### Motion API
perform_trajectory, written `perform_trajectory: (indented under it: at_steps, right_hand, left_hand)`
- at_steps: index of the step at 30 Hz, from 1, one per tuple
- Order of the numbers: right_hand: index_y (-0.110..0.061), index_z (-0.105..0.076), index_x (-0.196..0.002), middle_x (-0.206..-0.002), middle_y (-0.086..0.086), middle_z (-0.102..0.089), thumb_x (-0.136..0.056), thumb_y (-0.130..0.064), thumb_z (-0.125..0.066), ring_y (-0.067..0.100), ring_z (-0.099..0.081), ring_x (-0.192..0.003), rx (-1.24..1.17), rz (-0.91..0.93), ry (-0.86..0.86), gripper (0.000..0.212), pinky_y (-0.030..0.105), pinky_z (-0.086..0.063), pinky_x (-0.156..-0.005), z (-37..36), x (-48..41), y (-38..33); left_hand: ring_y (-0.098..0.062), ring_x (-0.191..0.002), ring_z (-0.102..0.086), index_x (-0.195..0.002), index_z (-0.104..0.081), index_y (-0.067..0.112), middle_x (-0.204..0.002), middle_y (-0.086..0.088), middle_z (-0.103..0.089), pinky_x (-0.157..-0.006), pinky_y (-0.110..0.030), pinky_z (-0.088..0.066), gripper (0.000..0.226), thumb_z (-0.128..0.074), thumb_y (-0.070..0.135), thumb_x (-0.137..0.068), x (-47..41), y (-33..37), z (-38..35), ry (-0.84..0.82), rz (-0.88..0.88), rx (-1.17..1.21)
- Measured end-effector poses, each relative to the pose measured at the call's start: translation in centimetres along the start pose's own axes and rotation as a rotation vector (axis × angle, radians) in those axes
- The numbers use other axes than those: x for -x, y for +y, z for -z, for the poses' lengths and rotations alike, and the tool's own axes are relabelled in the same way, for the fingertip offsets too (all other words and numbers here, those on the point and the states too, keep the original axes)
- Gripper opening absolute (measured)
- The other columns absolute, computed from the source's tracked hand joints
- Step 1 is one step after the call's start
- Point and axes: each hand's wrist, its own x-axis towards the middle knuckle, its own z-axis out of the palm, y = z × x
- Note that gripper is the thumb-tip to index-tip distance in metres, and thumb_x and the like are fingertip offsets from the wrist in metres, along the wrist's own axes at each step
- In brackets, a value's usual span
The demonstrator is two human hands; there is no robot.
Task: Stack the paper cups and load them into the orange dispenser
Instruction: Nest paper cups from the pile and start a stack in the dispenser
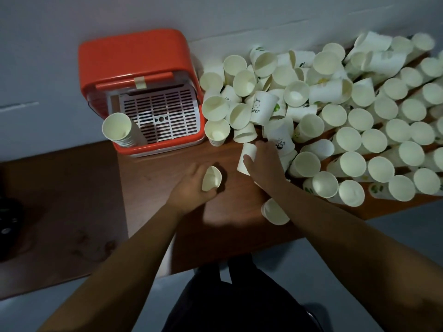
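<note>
White paper cups (335, 111), some printed, heaped on the brown table (155, 188) beside the orange dispenser (134, 51), which holds a nested stack (119, 130); left hand (189, 190) grips one cup (212, 178), right hand (266, 164) curls round a second cup (248, 152).

I count one orange dispenser (134, 51) with one stack of cups (122, 131) in it. Of my two hands, the left hand (189, 186) grips one cup (212, 178) and the right hand (263, 161) a second cup (247, 153). The loose paper cups (347, 140) on the one bench (167, 212) come to dozens, too many to count exactly.
</note>
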Motion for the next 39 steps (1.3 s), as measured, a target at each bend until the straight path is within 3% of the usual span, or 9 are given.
perform_trajectory:
  at_steps: [8, 14, 18, 23, 25, 27, 31, 36, 39]
  right_hand:
    - [-0.002, -0.042, -0.130, -0.127, 0.022, -0.043, -0.092, -0.045, -0.060, 0.033, -0.052, -0.110, 0.177, -0.040, -0.129, 0.061, 0.037, -0.041, -0.096, -2.8, -0.9, -0.9]
    - [-0.008, -0.046, -0.125, -0.113, 0.004, -0.054, -0.079, -0.027, -0.077, 0.018, -0.055, -0.100, -0.263, -0.017, -0.256, 0.059, 0.025, -0.040, -0.078, 0.6, -0.3, -3.7]
    - [-0.013, -0.043, -0.131, -0.113, -0.004, -0.055, -0.077, -0.027, -0.080, 0.014, -0.057, -0.103, -0.478, 0.090, -0.316, 0.066, 0.024, -0.043, -0.079, 3.5, -0.4, -7.3]
    - [-0.021, -0.045, -0.122, -0.101, -0.018, -0.054, -0.077, -0.014, -0.079, -0.003, -0.057, -0.090, -0.663, 0.199, -0.318, 0.057, 0.009, -0.044, -0.075, 4.6, -0.9, -12.4]
    - [-0.018, -0.045, -0.129, -0.113, -0.010, -0.055, -0.075, -0.015, -0.077, 0.006, -0.056, -0.101, -0.654, 0.248, -0.324, 0.063, 0.019, -0.044, -0.085, 4.4, -1.0, -14.2]
    - [-0.017, -0.045, -0.131, -0.119, -0.006, -0.049, -0.076, -0.013, -0.076, 0.011, -0.050, -0.108, -0.641, 0.247, -0.331, 0.064, 0.018, -0.040, -0.086, 4.3, -1.0, -16.0]
    - [-0.018, -0.052, -0.120, -0.113, -0.002, -0.057, -0.074, -0.011, -0.077, 0.017, -0.057, -0.108, -0.755, 0.193, -0.337, 0.052, 0.030, -0.051, -0.089, 3.9, -0.9, -18.3]
    - [-0.014, -0.051, -0.124, -0.113, -0.003, -0.055, -0.072, -0.011, -0.080, 0.013, -0.056, -0.104, -0.769, 0.210, -0.256, 0.060, 0.027, -0.050, -0.085, 3.1, -0.8, -19.7]
    - [-0.019, -0.049, -0.125, -0.113, -0.012, -0.053, -0.070, -0.013, -0.082, 0.009, -0.053, -0.107, -0.751, 0.271, -0.212, 0.065, 0.019, -0.045, -0.086, 2.6, -1.1, -20.4]
  left_hand:
    - [-0.024, -0.124, -0.050, -0.146, -0.039, 0.025, -0.142, 0.001, -0.044, -0.097, -0.044, -0.050, 0.084, -0.081, 0.041, -0.075, 0.2, -1.5, -0.4, 0.082, -0.017, -0.017]
    - [-0.013, -0.117, -0.049, -0.140, -0.046, 0.023, -0.132, 0.002, -0.050, -0.095, -0.032, -0.044, 0.079, -0.073, 0.048, -0.071, 0.9, -1.2, 2.9, 0.224, 0.079, 0.197]
    - [-0.015, -0.116, -0.054, -0.131, -0.050, 0.026, -0.128, 0.003, -0.053, -0.095, -0.041, -0.051, 0.066, -0.076, 0.047, -0.074, 3.2, -2.2, 7.6, 0.382, 0.103, 0.293]
    - [-0.010, -0.116, -0.054, -0.137, -0.050, 0.017, -0.133, -0.003, -0.047, -0.090, -0.017, -0.047, 0.064, -0.081, 0.029, -0.083, 6.1, -3.5, 14.0, 0.645, 0.156, 0.294]
    - [-0.010, -0.116, -0.050, -0.138, -0.051, 0.017, -0.131, -0.004, -0.047, -0.090, -0.010, -0.044, 0.062, -0.080, 0.030, -0.084, 6.5, -4.3, 16.3, 0.745, 0.167, 0.234]
    - [-0.012, -0.120, -0.048, -0.140, -0.050, 0.018, -0.134, -0.005, -0.048, -0.098, -0.022, -0.046, 0.067, -0.078, 0.040, -0.083, 6.2, -5.2, 18.2, 0.802, 0.179, 0.201]
    - [-0.021, -0.123, -0.050, -0.143, -0.046, 0.013, -0.138, -0.011, -0.048, -0.103, -0.043, -0.047, 0.075, -0.079, 0.040, -0.081, 4.2, -6.6, 19.8, 0.806, 0.225, 0.175]
    - [-0.014, -0.113, -0.047, -0.137, -0.050, 0.010, -0.134, -0.013, -0.049, -0.093, -0.025, -0.037, 0.071, -0.084, 0.033, -0.078, 1.2, -7.3, 19.4, 0.724, 0.215, 0.106]
    - [-0.029, -0.120, -0.052, -0.138, -0.051, 0.011, -0.133, -0.015, -0.050, -0.096, -0.032, -0.039, 0.075, -0.084, 0.034, -0.075, 0.0, -8.7, 18.8, 0.563, 0.240, 0.061]
